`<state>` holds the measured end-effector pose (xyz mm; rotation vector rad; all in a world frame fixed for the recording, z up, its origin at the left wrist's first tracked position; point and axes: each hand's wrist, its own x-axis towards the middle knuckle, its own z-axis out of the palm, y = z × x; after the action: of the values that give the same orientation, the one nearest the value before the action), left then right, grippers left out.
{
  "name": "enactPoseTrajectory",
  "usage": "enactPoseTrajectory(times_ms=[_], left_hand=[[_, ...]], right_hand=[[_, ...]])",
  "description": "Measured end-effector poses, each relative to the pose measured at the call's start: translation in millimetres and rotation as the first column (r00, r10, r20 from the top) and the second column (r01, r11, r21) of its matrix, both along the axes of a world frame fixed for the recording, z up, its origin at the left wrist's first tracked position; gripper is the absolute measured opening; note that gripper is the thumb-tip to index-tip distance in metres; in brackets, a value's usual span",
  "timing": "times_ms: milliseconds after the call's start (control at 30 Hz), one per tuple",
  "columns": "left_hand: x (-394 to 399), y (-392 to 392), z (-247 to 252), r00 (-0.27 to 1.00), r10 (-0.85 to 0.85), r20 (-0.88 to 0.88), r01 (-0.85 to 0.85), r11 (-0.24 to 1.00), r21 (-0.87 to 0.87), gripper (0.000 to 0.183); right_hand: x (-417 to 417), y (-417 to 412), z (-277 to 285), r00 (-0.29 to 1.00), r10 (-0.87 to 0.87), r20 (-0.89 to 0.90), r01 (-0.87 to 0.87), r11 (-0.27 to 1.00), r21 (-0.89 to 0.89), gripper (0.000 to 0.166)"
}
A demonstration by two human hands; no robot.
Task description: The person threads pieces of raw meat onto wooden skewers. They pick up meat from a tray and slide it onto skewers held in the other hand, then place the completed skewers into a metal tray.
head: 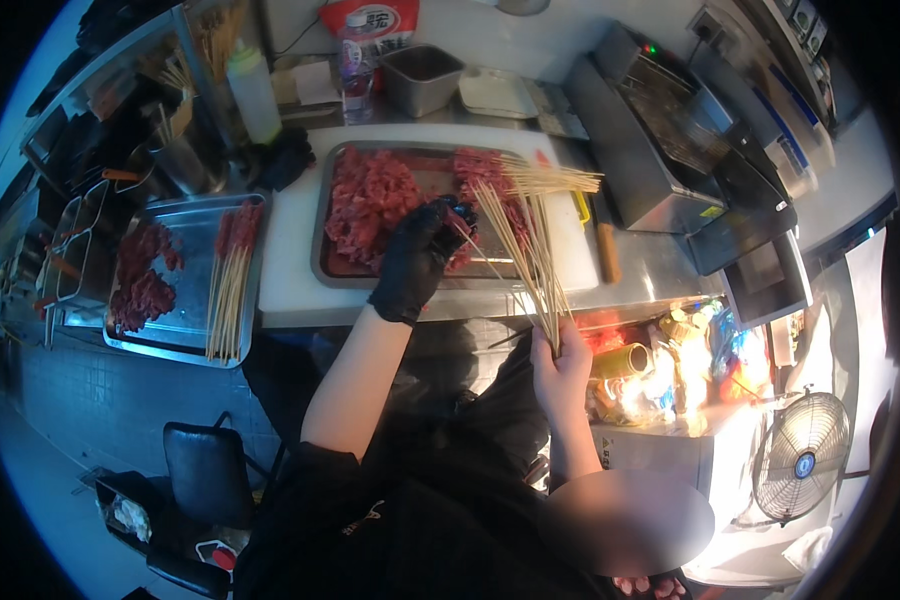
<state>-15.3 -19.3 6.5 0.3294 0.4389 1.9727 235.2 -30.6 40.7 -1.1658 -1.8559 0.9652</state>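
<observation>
My left hand (424, 247), in a black glove, is at the middle of a metal tray (319, 259), its fingers closed around a piece of raw meat by the tip of a thin skewer. Beside it lies a heap of raw sliced meat (371, 199). My bare right hand (561, 364) grips a fanned bundle of bamboo skewers (529, 262) in front of the cutting board's edge. Skewered meat (480, 165) lies along the tray's right side, with skewer sticks (555, 178) pointing right. The tray rests on a white cutting board (289, 277).
At left, another metal tray (187, 349) holds meat and meat skewers (231, 285). Behind stand a squeeze bottle (253, 94), a plastic bottle (357, 71) and a steel container (422, 82). A wooden handle (609, 253) lies right of the board, near a metal appliance (630, 142). A fan (804, 461) stands lower right.
</observation>
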Motion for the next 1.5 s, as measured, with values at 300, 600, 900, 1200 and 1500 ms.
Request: enactPoseTrajectory(times_ms=[300,600,900,1200,1500], left_hand=[[0,-4,2,0.987,-0.043,-0.152,0.044,0.999,0.000,0.027],[-2,2,-3,0.999,-0.011,-0.035,0.014,0.996,0.090,0.032],[-7,-8,-7,0.987,-0.139,-0.081,0.147,0.984,0.102,0.030],[1,-15,16,0.966,-0.150,-0.213,0.151,0.988,-0.011,0.027],[-1,-4,2,0.998,-0.044,-0.054,0.047,0.998,0.045,0.025]], right_hand=[[-4,6,1,0.992,0.005,0.122,-0.009,0.999,0.035,0.016],[-8,3,18,0.999,-0.033,-0.004,0.033,0.999,-0.005,0.013],[3,13,15,0.999,0.047,-0.021,-0.043,0.988,0.146,0.012],[-4,7,22,0.996,0.037,0.079,-0.045,0.993,0.106,0.014],[1,6,17,0.999,0.031,0.032,-0.035,0.990,0.134,0.014]])
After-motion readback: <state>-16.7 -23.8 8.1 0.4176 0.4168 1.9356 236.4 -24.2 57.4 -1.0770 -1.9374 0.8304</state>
